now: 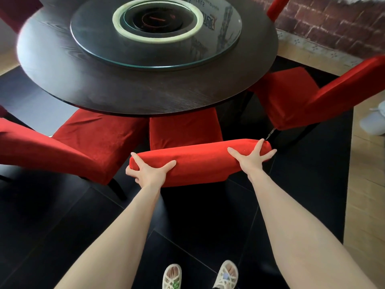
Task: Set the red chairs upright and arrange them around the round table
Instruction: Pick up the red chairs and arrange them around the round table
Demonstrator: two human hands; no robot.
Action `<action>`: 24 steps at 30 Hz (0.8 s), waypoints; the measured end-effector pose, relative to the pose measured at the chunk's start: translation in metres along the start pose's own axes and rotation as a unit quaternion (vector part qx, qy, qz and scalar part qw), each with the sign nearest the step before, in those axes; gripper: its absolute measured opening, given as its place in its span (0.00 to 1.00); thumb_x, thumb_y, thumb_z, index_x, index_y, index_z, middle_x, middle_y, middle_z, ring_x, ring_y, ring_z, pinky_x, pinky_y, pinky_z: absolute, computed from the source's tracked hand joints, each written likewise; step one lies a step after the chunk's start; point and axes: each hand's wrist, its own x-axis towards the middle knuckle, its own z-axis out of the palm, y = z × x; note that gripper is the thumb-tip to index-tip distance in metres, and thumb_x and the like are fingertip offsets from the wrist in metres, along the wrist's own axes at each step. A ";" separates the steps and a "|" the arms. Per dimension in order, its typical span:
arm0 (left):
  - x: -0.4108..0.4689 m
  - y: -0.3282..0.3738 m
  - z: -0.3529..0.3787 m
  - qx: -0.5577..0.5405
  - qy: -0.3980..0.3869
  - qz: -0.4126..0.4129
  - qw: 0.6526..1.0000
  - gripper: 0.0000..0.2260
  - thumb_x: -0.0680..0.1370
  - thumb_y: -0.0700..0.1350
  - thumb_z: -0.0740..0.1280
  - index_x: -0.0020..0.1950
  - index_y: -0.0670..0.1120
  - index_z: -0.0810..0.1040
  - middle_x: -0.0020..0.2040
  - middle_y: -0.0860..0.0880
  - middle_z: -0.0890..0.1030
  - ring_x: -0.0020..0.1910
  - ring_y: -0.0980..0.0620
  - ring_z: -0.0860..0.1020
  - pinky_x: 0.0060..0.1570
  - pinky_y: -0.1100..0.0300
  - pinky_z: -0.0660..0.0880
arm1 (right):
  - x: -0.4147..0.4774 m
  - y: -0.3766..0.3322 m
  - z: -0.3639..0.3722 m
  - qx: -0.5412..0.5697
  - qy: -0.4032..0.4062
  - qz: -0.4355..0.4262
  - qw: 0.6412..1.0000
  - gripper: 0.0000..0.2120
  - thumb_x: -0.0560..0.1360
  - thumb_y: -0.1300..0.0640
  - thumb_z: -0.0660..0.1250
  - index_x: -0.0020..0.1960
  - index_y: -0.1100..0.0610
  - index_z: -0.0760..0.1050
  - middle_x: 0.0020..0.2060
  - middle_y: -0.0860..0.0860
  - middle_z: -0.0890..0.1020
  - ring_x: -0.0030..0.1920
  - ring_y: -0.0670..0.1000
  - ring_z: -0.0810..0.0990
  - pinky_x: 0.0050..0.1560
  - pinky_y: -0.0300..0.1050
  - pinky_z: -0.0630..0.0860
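Observation:
The round dark table [62,65] carries a glass turntable [218,38]. A red chair [193,163] stands upright in front of me, its seat tucked under the table's near edge. My left hand [149,171] grips the left end of its backrest top, with the lower fingers curled round the end. On the right end of the same backrest top, my right hand [252,158] presses with its fingers spread and straight. A second red chair [62,149] stands upright to the left, and a third red chair [312,97] to the right, both facing the table.
Another red chair back [277,7] shows beyond the table at the far right, in front of a brick wall [333,24]. Black floor tiles [62,215] lie under the table and wooden flooring [366,184] runs to the right. A white shoe [375,119] sits at the right edge. My sandalled feet [200,276] are below.

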 end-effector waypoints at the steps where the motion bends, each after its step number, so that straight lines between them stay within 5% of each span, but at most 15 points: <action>1: -0.001 0.000 -0.001 0.005 0.004 0.001 1.000 0.59 0.63 0.56 0.81 0.79 0.58 0.40 0.77 0.44 0.42 0.71 0.34 0.63 0.67 0.39 0.68 | 0.000 0.001 0.000 0.002 -0.003 -0.001 1.000 0.60 0.66 0.41 0.78 0.78 0.43 0.35 0.73 0.52 0.24 0.74 0.64 0.63 0.68 0.56 0.68; 12: -0.014 0.001 0.009 -0.008 0.021 -0.017 1.000 0.58 0.64 0.55 0.81 0.80 0.57 0.41 0.78 0.45 0.38 0.76 0.37 0.57 0.71 0.42 0.63 | 0.005 0.004 -0.014 -0.012 -0.028 -0.002 1.000 0.60 0.66 0.38 0.77 0.78 0.43 0.34 0.73 0.53 0.24 0.74 0.66 0.62 0.68 0.56 0.68; 18: -0.038 0.012 0.027 0.007 0.052 -0.027 0.998 0.53 0.67 0.57 0.78 0.80 0.53 0.46 0.79 0.43 0.35 0.78 0.39 0.38 0.73 0.39 0.52 | 0.008 0.005 -0.039 -0.027 -0.024 -0.011 0.999 0.54 0.68 0.37 0.74 0.80 0.44 0.42 0.78 0.51 0.33 0.77 0.66 0.44 0.72 0.65 0.57; 24: -0.069 0.065 0.059 -0.018 0.043 0.031 0.998 0.50 0.68 0.59 0.77 0.80 0.50 0.50 0.80 0.43 0.43 0.79 0.44 0.41 0.75 0.45 0.51 | 0.024 -0.013 -0.091 0.006 0.021 -0.039 0.999 0.49 0.69 0.37 0.73 0.80 0.47 0.48 0.79 0.51 0.40 0.76 0.64 0.57 0.70 0.61 0.63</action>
